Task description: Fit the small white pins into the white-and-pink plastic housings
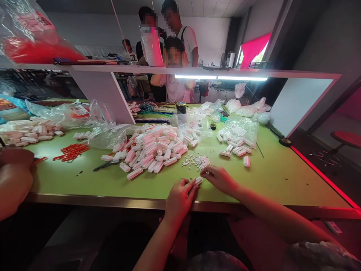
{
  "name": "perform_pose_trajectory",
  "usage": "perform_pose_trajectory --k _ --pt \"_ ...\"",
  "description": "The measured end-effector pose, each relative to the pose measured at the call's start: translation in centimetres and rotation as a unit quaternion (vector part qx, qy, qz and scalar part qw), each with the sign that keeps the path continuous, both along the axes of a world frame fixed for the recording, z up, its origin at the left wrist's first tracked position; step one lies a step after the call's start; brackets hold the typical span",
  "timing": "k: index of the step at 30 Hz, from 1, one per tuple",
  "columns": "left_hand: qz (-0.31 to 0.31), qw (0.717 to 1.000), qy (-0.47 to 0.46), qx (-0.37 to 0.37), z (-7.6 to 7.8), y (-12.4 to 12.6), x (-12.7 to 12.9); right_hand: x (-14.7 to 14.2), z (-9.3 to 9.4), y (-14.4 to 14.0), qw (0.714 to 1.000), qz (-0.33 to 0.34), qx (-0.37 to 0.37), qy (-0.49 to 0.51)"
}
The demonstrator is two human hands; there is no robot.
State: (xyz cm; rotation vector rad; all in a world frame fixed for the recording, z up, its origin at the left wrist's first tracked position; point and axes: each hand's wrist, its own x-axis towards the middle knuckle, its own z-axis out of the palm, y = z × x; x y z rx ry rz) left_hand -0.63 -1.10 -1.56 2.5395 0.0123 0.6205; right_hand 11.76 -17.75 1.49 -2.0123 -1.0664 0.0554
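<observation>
Left hand pinched shut on a white block near the table edge, right hand fingertips bunched beside it—can't tell if holding anything—best keep the block steady.

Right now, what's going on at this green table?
A person's left hand holds a small white piece at the green table; the right hand is close beside it, though whether it grips anything is unclear. Tiny white bits lie just beyond, with a heap of white blocks to the left. At far left, a co-worker's hand is near orange parts.
</observation>
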Motion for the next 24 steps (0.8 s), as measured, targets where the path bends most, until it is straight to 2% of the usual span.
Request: perform_pose_trajectory --k 5,9,13,19,22,24 --pt "-0.007 1.0 0.005 0.007 0.1 -0.1 0.0 0.0 -1.1 0.3 0.999 0.017 0.033 -0.04" --pt "-0.006 1.0 0.002 0.007 0.0 -0.1 0.0 -0.2 -1.5 0.4 0.998 0.009 0.027 -0.054" --pt "-0.008 1.0 0.0 0.003 -0.1 -0.1 -0.1 -0.6 -1.4 0.2 0.992 0.009 -0.039 -0.124" --pt "-0.001 1.0 0.004 0.002 -0.1 -0.1 0.0 -1.2 -1.1 -0.3 0.947 0.019 -0.134 -0.292" --pt "0.004 1.0 0.004 0.005 -0.2 -0.1 -0.1 -1.6 -0.8 -0.4 0.934 0.036 -0.151 -0.322" --pt "0.005 1.0 0.003 0.01 -0.2 -0.1 -0.1 -1.5 -0.6 -0.5 0.941 0.045 -0.144 -0.302"
